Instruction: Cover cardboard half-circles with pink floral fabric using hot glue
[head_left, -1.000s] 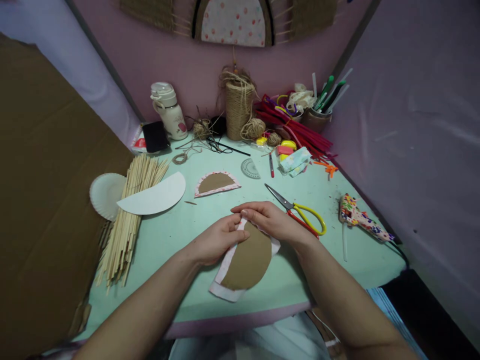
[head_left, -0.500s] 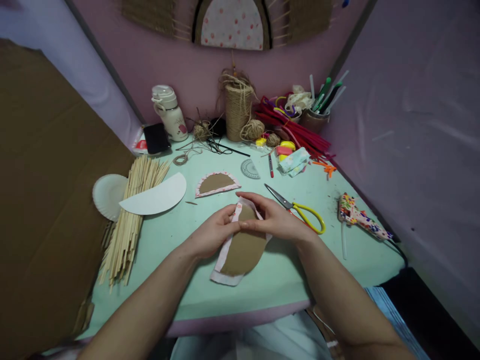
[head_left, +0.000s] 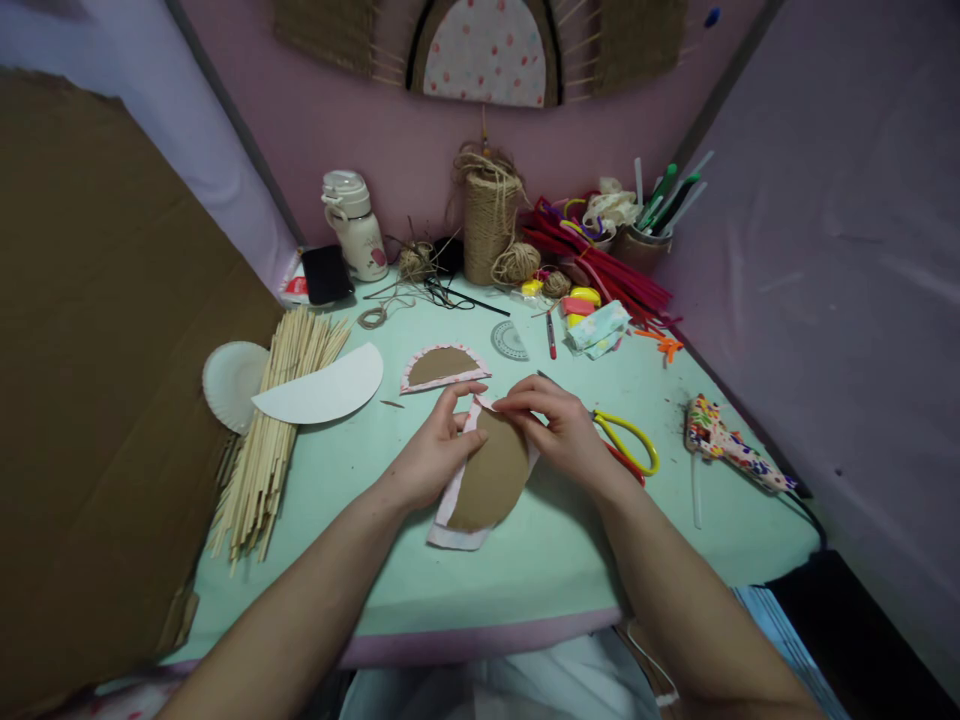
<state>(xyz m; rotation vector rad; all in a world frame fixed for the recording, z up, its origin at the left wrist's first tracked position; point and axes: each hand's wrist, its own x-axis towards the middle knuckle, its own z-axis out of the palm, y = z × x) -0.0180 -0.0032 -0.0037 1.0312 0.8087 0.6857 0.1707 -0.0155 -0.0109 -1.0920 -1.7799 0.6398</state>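
Observation:
A brown cardboard half-circle (head_left: 491, 475), backed by pink-and-white fabric (head_left: 457, 537), is tilted between my hands over the table. My left hand (head_left: 435, 450) grips its straight side, thumb on the cardboard and fingers behind. At the top corner, the fingers of my right hand (head_left: 559, 425) pinch the fabric edge. Just beyond lies a smaller cardboard half-circle (head_left: 442, 366) with fabric folded over its rim. Scissors (head_left: 630, 440) with yellow and red handles lie to the right, their blades partly hidden by my right hand.
Bamboo sticks (head_left: 259, 480) lie at left under a white paper half-circle (head_left: 322, 388), beside a white paper plate (head_left: 229, 385). A patterned glue gun (head_left: 731, 445) rests at right. Along the back stand a bottle (head_left: 360, 235), a twine spool (head_left: 487, 230) and red pipe cleaners (head_left: 600, 260).
My right hand has shifted from holding the cardboard's face to pinching the fabric at the top corner. The left hand stays on the straight side. The whole view has shifted slightly.

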